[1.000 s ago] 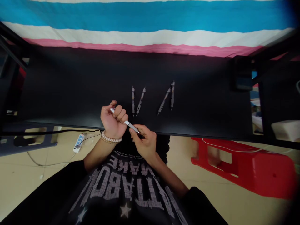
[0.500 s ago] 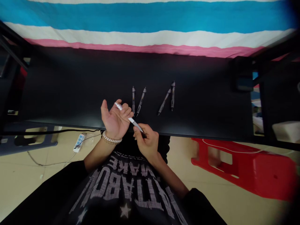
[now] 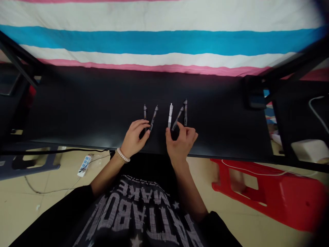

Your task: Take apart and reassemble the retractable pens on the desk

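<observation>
My left hand [image 3: 135,138] is at the near side of the black desk, thumb and index finger apart at the lower ends of two dark pens, a left pen [image 3: 145,111] and a tilted one [image 3: 154,116]. Whether it touches them I cannot tell. A white pen [image 3: 170,115] lies upright in view, its lower end at the thumb of my right hand [image 3: 181,142]. The fingers of that hand are spread, the index fingertip by a slanted dark pen [image 3: 178,117]. Just right of it lies another dark pen [image 3: 185,113].
The black desk [image 3: 89,109] has a striped cloth [image 3: 154,43] along its far edge. Dark metal frames stand at both ends. Below are a red stool [image 3: 288,199] on the right and a power strip [image 3: 84,165] on the floor at left.
The white pen, earlier held between both hands, now lies on the desk beside the right pair of dark pens. My hands have moved apart, and the view has tipped upward.
</observation>
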### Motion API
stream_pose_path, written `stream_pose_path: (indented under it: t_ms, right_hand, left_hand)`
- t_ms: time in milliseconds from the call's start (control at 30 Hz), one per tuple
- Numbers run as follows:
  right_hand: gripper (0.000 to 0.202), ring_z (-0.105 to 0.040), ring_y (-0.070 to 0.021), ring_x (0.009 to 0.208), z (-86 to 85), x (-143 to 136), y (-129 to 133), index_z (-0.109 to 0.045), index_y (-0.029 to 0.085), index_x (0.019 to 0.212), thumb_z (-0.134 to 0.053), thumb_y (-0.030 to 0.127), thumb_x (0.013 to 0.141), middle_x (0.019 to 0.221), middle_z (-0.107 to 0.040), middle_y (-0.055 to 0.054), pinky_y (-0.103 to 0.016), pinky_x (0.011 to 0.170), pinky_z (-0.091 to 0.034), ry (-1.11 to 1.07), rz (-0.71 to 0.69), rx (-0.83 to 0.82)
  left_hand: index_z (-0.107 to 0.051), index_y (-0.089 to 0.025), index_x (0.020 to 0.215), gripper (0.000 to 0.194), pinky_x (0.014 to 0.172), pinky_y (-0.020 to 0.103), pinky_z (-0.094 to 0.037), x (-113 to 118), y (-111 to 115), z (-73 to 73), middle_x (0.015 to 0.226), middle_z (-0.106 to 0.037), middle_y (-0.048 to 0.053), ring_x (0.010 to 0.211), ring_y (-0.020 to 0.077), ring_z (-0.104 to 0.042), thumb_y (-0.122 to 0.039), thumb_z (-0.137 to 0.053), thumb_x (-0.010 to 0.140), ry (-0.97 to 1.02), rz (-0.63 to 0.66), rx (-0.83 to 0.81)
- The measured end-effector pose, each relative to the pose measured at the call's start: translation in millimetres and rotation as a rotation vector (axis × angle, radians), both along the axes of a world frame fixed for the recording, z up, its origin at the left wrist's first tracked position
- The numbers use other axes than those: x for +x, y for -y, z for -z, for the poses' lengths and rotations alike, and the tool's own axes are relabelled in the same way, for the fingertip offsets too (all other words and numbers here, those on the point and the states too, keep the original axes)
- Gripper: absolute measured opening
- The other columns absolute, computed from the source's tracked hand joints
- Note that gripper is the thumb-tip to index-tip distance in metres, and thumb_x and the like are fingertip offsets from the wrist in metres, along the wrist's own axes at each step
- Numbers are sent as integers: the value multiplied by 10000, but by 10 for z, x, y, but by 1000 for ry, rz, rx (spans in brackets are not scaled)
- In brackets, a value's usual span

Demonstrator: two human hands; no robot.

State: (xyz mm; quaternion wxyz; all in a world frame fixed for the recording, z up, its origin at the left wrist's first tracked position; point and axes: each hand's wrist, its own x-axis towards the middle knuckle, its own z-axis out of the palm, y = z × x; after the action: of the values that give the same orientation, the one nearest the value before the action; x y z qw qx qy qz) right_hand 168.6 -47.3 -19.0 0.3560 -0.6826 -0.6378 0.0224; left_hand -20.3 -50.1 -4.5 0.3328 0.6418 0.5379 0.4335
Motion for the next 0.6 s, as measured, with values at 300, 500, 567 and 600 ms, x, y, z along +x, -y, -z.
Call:
stream_pose_path:
  t_ms: [300,500,567,600]
  right_hand:
    - [283,-567,-224,837,-185,-498,-155,-706,205,933,-481,351,1023,850,-622,-77,-311,717,-465,144,-494,-293]
    - [124,-622,-169,707,-138,-309,-98,-674,196,939,-556,231,952,803,-658,-33,-284,679,-507,-181,-506,-356]
    - [168,-652,-164,701,-137,-236,-10,-671,191,1058,-588,265,932,811,-680,-27,-283,669,-546,-396,-447,-356]
    - [223,-665,-163,706,-149,-211,47,-667,191,1117,-600,288,928,830,-691,-29,-285,665,-565,-490,-424,-357]
  left_hand:
    - [-733,-211,978,229,1045,496,-449,-32,5,82,1146,-710,120,1112,268,-613,-135,-532,900,-75,-75,57]
    - [-771,-241,930,158,1075,491,-434,-1,1,22,1078,-750,91,1091,264,-634,-168,-656,851,124,-134,-21]
    - [-785,-238,935,133,1072,453,-448,24,-1,-16,1054,-757,90,1074,250,-655,-197,-707,835,230,-205,-62]
    - [-789,-230,944,130,1056,422,-467,34,-2,-39,1057,-758,94,1065,239,-667,-218,-732,829,298,-241,-89]
